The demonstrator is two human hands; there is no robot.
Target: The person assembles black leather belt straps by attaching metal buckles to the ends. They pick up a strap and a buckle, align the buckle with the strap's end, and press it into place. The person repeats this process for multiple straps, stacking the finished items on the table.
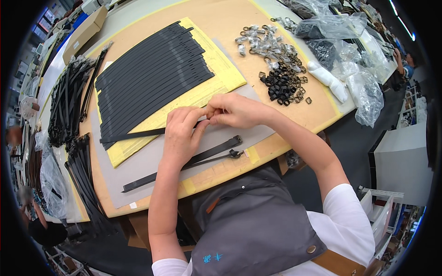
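Note:
A black strap runs from the left into my hands, its near end hidden by my fingers. My left hand is closed around it close to that end. Fingertips pressed together, my right hand pinches at the same end; whether a buckle is between the fingers cannot be seen. Just below my hands, two more straps lie on the grey mat, one with a buckle at its right end. Behind my left hand, a row of flat black straps lies side by side on a yellow board.
Bronze-coloured buckles, some wrapped in plastic, and a pile of black loops lie at the right. Bundles of black straps hang over the left table edge. Plastic bags and a cardboard box stand farther out. Other people are at the far edges.

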